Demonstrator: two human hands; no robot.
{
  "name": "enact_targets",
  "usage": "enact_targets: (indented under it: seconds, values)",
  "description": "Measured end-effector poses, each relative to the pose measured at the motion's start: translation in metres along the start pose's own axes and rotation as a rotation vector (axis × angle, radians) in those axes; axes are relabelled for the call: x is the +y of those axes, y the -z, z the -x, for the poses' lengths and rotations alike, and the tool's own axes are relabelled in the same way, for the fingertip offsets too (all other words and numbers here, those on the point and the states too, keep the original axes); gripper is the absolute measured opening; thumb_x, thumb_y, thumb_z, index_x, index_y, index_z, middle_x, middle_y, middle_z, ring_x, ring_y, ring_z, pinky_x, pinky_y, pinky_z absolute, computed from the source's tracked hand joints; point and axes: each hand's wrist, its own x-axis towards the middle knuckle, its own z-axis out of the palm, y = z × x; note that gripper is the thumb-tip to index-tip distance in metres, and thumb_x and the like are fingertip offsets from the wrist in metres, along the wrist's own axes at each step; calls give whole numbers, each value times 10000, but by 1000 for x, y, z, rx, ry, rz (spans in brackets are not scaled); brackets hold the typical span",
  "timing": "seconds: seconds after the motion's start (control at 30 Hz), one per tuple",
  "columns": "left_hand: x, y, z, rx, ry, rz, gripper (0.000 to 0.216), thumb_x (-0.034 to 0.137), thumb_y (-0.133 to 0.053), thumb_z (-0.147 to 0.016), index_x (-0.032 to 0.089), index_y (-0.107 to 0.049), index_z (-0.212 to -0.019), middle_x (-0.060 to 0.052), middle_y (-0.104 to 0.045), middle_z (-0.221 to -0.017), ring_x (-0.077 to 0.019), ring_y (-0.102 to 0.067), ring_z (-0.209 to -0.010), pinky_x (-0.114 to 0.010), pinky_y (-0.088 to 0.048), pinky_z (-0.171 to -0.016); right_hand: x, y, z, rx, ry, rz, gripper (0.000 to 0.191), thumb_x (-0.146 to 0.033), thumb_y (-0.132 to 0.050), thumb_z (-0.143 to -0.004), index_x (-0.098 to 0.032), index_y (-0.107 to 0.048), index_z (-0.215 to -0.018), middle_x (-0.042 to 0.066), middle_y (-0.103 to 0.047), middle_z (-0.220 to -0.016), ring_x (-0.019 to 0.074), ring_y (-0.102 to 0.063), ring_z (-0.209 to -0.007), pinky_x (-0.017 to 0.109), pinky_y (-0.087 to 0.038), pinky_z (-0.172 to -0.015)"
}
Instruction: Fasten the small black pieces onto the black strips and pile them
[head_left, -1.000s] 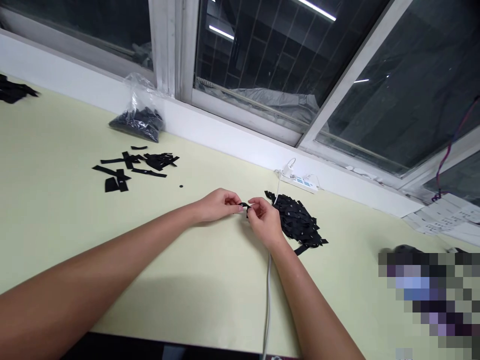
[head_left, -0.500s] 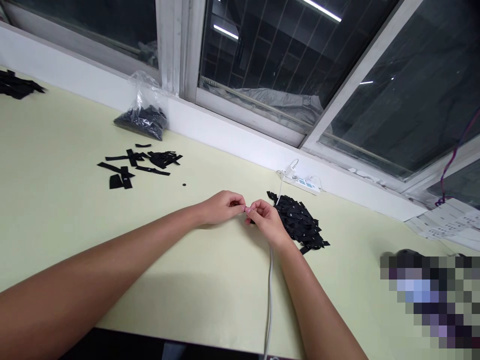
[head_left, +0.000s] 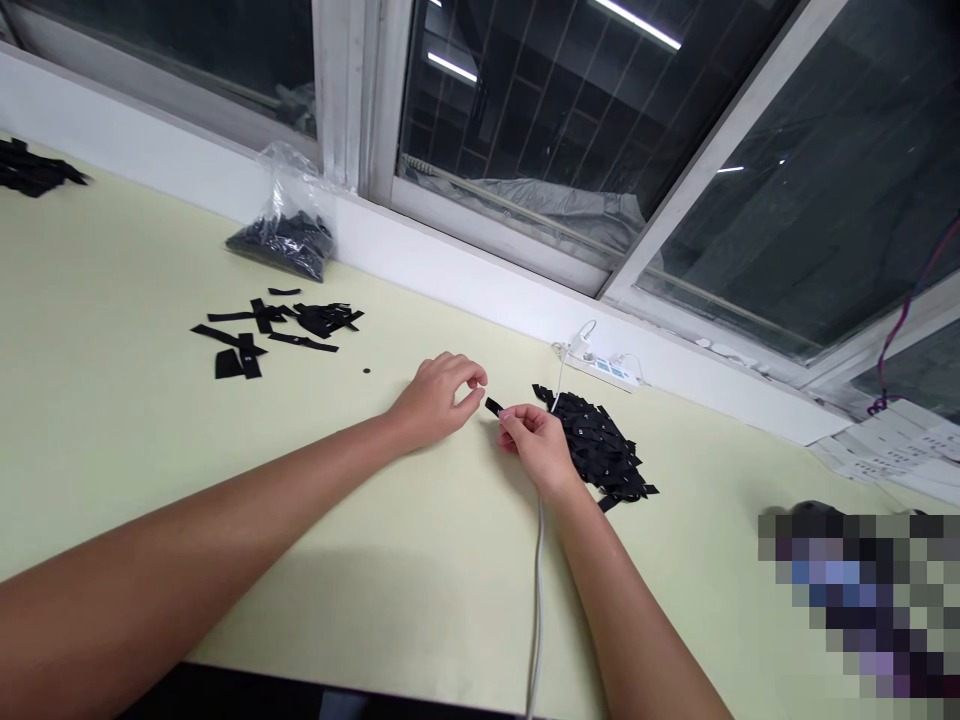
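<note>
The worktop (head_left: pixel 420 560) is presenting a smooth, pale yellow-green surface, its far edge meeting a white ledge (head_left: pixel 450 262) below a row of framed windows (head_left: pixel 555 110). The window glass is appearing dark and is showing bright tube lights (head_left: pixel 452 67). Above the worktop, the right hand (head_left: pixel 534 445) is gripping a short black strip (head_left: pixel 493 406) between its fingers, one end projecting toward the left hand (head_left: pixel 442 400). The left hand's fingers are curving toward the thumb, with a slight gap between the tips, and are standing just clear of that end. A dense heap of black strips (head_left: pixel 600 445) is lying just beside the right hand. A white cable (head_left: pixel 538 600) is running beneath the right wrist toward the near edge; a white power strip (head_left: pixel 604 370) is resting near the ledge. Farther left, loose black strips (head_left: pixel 322 320) are lying scattered, with a small black disc (head_left: pixel 367 371) near them. Behind these, a clear plastic bag (head_left: pixel 289 230) containing dark pieces is leaning by the ledge. Another dark pile (head_left: pixel 34 170) is occupying the far left corner. Red and blue wires (head_left: pixel 898 320) are hanging at the right.
</note>
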Motion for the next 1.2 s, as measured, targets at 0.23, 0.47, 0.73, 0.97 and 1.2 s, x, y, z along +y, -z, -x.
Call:
enact_targets:
  seconds: [0.23, 0.47, 0.73, 0.97, 1.2]
  values:
    - [9, -11, 6, -192, -66, 58, 246, 214, -499, -903, 196, -715, -1019, -67, -719, -987, -207, -629, -934, -331, -458, -830, 1, -1, 0, 2, 73, 37, 344, -494, -742, -677, -176, -680, -793, 22, -653, -709, 136, -572, -581, 282, -487, -573]
    - [11, -11, 5, -234, -14, 30, 261, 159, -502, -842, 211, -757, -822, -40, -730, -816, -192, -641, -782, -314, -434, -741, 4, -5, 2, -41, 120, 121, 266, -427, -679, -729, -180, -720, -817, 31, -667, -666, 165, -590, -603, 290, -469, -579]
    - [14, -7, 4, -218, 125, 124, 236, 171, -553, -759, 192, -768, -853, -19, -719, -767, -157, -615, -695, -281, -426, -659, 6, -3, 4, -83, 216, 238, 247, -367, -630, -793, -170, -752, -879, 34, -677, -676, 169, -594, -625, 284, -457, -593]
    - [15, -9, 5, -185, 167, 152, 117, 162, -548, -714, 176, -663, -725, 6, -651, -668, -133, -557, -622, -260, -385, -597, 11, -6, 3, -97, 260, 286, 265, -333, -587, -819, -184, -778, -928, 40, -712, -719, 172, -612, -631, 292, -484, -611]
    - [14, -14, 3, -173, 176, 212, 66, 156, -525, -686, 176, -580, -654, 24, -571, -596, -122, -480, -583, -251, -332, -552, 14, -6, 3, -97, 242, 236, 260, -335, -629, -803, -193, -784, -957, 48, -741, -773, 191, -655, -681, 311, -516, -662]
